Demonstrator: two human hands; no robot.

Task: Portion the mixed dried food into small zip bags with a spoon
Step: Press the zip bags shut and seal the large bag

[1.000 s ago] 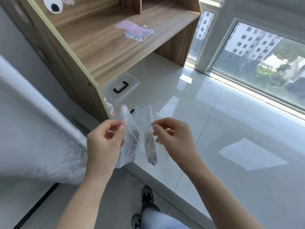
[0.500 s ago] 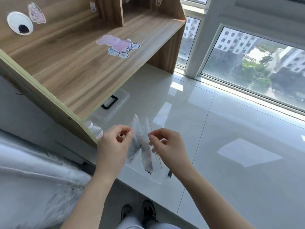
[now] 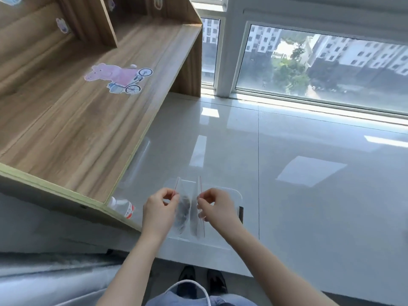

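I hold two small clear zip bags with red seal lines, side by side above the white sill. My left hand [image 3: 159, 212] pinches the top edge of the left zip bag [image 3: 183, 209], which has dark dried food in its lower half. My right hand [image 3: 215, 208] pinches the top of the right zip bag [image 3: 195, 219], which also shows dark contents. Both bags hang edge-on to the camera. No spoon is in view.
A clear plastic lid or box [image 3: 231, 195] with a dark latch lies on the glossy white sill [image 3: 309, 217] under the bags. A small bottle [image 3: 123, 206] sits beneath the wooden shelf unit [image 3: 88, 129] on the left. A window [image 3: 320, 62] runs along the far side.
The camera has tilted up and shifted, so more shelf and window show. Both hands keep pinching the two bags, which hang a little closer together.
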